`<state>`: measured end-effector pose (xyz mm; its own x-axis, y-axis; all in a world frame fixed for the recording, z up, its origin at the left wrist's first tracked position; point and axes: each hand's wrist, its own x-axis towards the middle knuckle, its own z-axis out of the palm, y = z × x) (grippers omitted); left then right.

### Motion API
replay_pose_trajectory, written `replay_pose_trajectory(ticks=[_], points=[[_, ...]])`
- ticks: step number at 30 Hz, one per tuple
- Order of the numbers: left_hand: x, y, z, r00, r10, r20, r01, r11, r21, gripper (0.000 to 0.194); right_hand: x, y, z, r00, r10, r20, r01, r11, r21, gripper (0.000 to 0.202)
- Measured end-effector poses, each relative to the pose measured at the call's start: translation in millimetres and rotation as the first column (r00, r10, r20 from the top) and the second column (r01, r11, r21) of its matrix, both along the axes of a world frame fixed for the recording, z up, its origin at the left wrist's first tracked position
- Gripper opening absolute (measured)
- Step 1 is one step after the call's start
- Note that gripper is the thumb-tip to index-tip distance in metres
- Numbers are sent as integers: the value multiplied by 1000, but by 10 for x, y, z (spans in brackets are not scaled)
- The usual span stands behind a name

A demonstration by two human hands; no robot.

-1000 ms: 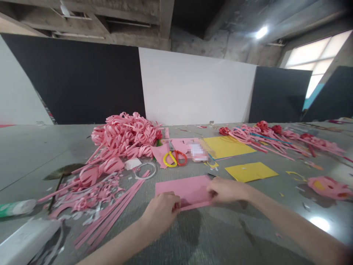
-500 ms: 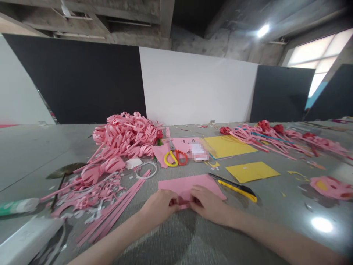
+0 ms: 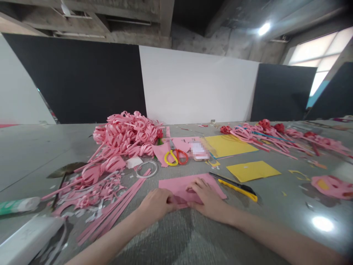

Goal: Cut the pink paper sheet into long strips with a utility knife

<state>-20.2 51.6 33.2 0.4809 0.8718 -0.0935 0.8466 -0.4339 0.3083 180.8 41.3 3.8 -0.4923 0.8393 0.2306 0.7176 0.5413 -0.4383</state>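
A pink sheet of paper (image 3: 176,186) lies in front of me, its near edge folded over in a narrow strip. At the near left corner, my left hand (image 3: 157,201) is closed on the paper, fingers curled at the fold. My right hand (image 3: 205,198) rests over the right half of the sheet. Its fingers are stretched out across the paper, and the thumb lies apart at the near edge. Just right of the sheet is a yellow utility knife (image 3: 238,189) beside a dark, thin tool (image 3: 230,181).
Scissors (image 3: 176,157) with yellow and red handles lie beyond the sheet, near a phone (image 3: 200,151). Pink paper flowers (image 3: 127,134) are heaped at left, above paper strips (image 3: 118,209) and a tape roll (image 3: 146,169). Yellow paper (image 3: 252,171) and a white box (image 3: 30,239) flank me.
My right hand's fingers have lifted from the folded edge and stretched farther over the sheet. The left hand stays at the near edge, having shifted slightly.
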Motion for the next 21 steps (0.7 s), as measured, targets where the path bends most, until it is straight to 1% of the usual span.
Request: replay_pose_trajectory(ticks=[2, 3, 5, 6, 7, 8, 9, 10, 11, 12, 14, 18, 21], points=[[65, -84, 52, 999, 20, -37, -17, 998, 65, 20, -2, 13, -3, 1000, 11, 9, -11, 1000, -16, 29], [113, -147, 63, 998, 32, -57, -24, 992, 124, 18, -6, 19, -8, 1000, 11, 12, -11, 1000, -23, 29], [226, -303, 28, 996, 21, -91, 1, 973, 233, 22, -14, 25, -20, 1000, 7, 11, -7, 1000, -27, 28], [280, -385, -24, 985, -42, -169, 99, 935, 342, 26, -18, 24, -23, 1000, 2, 5, -2, 1000, -22, 27], [328, -462, -94, 968, -98, -231, 190, 887, 421, 30, -21, 21, -24, 1000, -2, -5, 2, 1000, -16, 26], [366, -529, -177, 954, -127, -272, 250, 838, 485, 34, -22, 16, -22, 1000, -3, -14, 2, 1000, -12, 26], [392, -582, -264, 940, -154, -305, 301, 793, 530, 37, -22, 11, -18, 1000, -2, -23, 2, 1000, -9, 25], [407, -621, -346, 932, -148, -332, 320, 766, 557, 40, -20, 6, -12, 999, -3, -32, 3, 1000, -8, 25], [413, -646, -413, 923, -140, -359, 335, 751, 569, 41, -19, 2, -5, 999, -3, -38, 2, 1000, -9, 25], [414, -657, -461, 918, -122, -378, 336, 747, 574, 41, -17, -1, 2, 999, -1, -41, 0, 1000, -11, 25], [407, -657, -492, 909, -100, -405, 333, 759, 560, 41, -14, -3, 12, 999, 2, -40, -3, 1000, -13, 25], [391, -641, -417, 910, -135, -392, 326, 817, 475, 41, -18, -6, 23, 999, -15, -35, 14, 1000, -10, 26], [360, -651, -423, 927, -181, -327, 317, 845, 431, 53, -23, -15, 28, 999, -23, -30, 23, 1000, -10, 27]])
